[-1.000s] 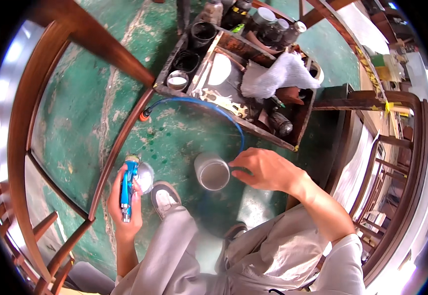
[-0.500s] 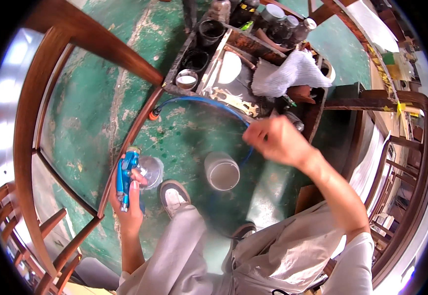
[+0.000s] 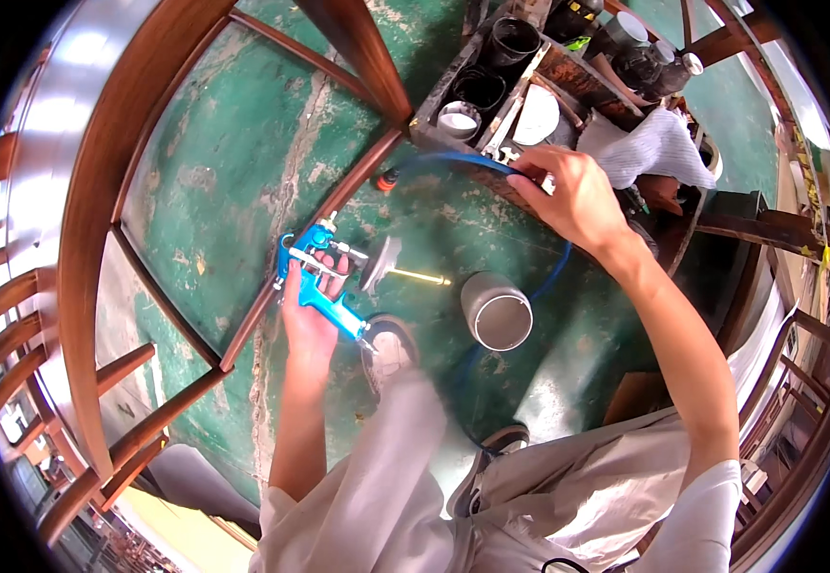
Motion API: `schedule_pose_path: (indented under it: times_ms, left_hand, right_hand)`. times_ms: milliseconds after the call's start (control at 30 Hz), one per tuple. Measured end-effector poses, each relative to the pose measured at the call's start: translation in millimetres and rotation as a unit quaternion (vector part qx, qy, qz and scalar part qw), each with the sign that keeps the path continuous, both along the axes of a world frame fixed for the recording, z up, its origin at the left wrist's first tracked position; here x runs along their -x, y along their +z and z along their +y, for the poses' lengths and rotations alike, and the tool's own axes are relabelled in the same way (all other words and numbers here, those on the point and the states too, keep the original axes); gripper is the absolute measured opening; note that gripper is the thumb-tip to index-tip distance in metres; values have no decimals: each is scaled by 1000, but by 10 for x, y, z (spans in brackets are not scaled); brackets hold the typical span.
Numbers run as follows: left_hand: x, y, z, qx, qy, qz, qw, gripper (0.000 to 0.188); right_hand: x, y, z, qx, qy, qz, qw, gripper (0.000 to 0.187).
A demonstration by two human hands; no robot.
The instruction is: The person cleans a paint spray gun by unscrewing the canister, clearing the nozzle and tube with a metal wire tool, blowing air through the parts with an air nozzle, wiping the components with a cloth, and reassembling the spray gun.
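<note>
My left hand point(image 3: 310, 310) is wrapped around a blue spray gun point(image 3: 338, 310) with silver fittings. A clear round lid point(image 3: 381, 265) sits at the gun's side by a metal connector, and a thin brass-coloured tube point(image 3: 421, 277) sticks out of it. Between the fingers and thumb of my right hand point(image 3: 572, 196) is a blue air hose point(image 3: 477, 162). The hose arcs left to a free end with an orange and black coupling point(image 3: 388, 180), above the floor and apart from the gun. Below the hands, a whitish open cup point(image 3: 499, 313) stands on the green floor.
A grimy wooden tool box point(image 3: 582, 81) at the top holds cups, bottles, spanners and a grey-white rag point(image 3: 658, 148). Wooden chair frames point(image 3: 100, 191) stand at the left and right, with a rail point(image 3: 315, 248) close by my left hand. More blue hose point(image 3: 558, 267) trails past the cup.
The spray gun has turned in my left hand, so its lid and tube now show from the side. My right hand has shifted left along the hose. The whole view has swung left.
</note>
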State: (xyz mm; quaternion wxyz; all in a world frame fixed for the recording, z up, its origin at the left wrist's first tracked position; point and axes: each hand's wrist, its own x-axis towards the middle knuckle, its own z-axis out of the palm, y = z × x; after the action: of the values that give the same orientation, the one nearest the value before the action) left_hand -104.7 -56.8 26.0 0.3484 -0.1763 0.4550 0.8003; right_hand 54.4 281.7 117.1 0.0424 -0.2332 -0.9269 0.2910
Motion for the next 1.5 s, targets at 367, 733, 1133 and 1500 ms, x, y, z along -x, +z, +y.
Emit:
schedule_pose_path:
  times_ms: [367, 733, 1133, 1500]
  left_hand:
    - [-254, -426, -512, 53, 95, -38, 993, 49]
    - [-560, -216, -1011, 160, -18, -174, 972, 42]
    - [-588, 1343, 445, 46, -331, -166, 928, 66]
    - [-587, 1551, 578, 2, -425, -203, 882, 52]
  right_hand:
    - [-674, 1108, -515, 352, -143, 68, 923, 9]
    - [-1077, 1413, -777, 465, -23, 40, 884, 17]
    - [-1161, 1364, -1255, 463, 96, 23, 881, 17]
    - [-1694, -27, 962, -48, -125, -124, 983, 42]
